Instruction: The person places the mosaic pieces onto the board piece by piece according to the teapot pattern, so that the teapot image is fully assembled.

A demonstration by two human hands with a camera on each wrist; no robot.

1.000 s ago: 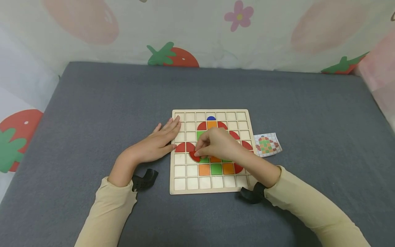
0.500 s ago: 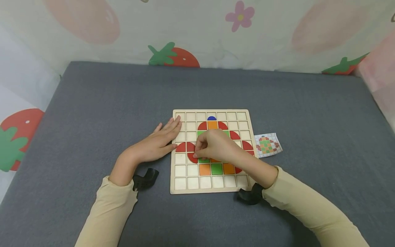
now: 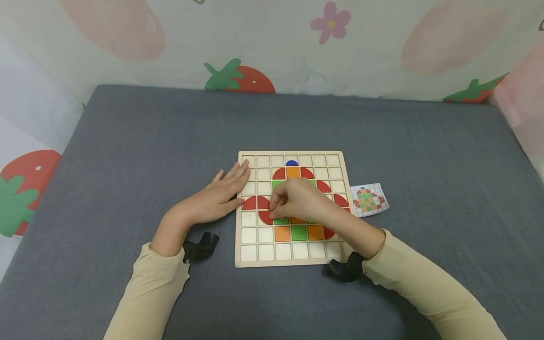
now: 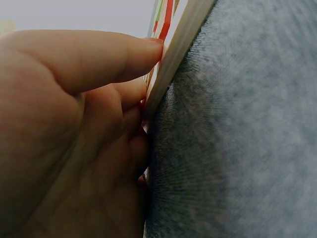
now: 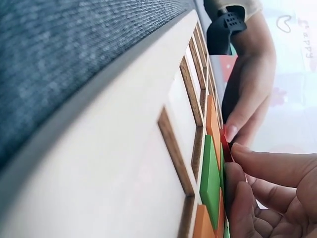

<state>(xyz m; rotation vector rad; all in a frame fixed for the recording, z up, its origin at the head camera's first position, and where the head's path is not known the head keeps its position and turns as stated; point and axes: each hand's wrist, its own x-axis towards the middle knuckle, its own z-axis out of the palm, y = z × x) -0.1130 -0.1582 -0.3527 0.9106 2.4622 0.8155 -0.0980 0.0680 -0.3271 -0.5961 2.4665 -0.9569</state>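
My left hand (image 3: 216,198) lies with straight fingers on the left edge of a wooden grid board (image 3: 272,264). In the left wrist view its thumb (image 4: 133,54) touches the board's side. My right hand (image 3: 297,200) reaches over the middle, its thumb and fingers pinching a red quarter-circle piece (image 3: 264,217) that lies in a cell left of a green square. In the right wrist view the thumb meets the red piece (image 5: 226,145). Orange (image 3: 282,233) and green squares (image 3: 299,232), more red quarter-circles (image 3: 249,203) and a blue half-round piece (image 3: 291,163) fill other cells. My right hand hides several cells.
A small printed pattern card (image 3: 369,200) lies against the board's right side. Black wrist mounts (image 3: 201,246) sit at both cuffs. Grey cloth (image 3: 170,127) covers the table, with a fruit-print curtain (image 3: 361,52) behind it.
The red quarter-circle piece was tilted across the cell's edge and now lies flat in the cell. My right thumb has shifted slightly rightward. The left hand stays in place.
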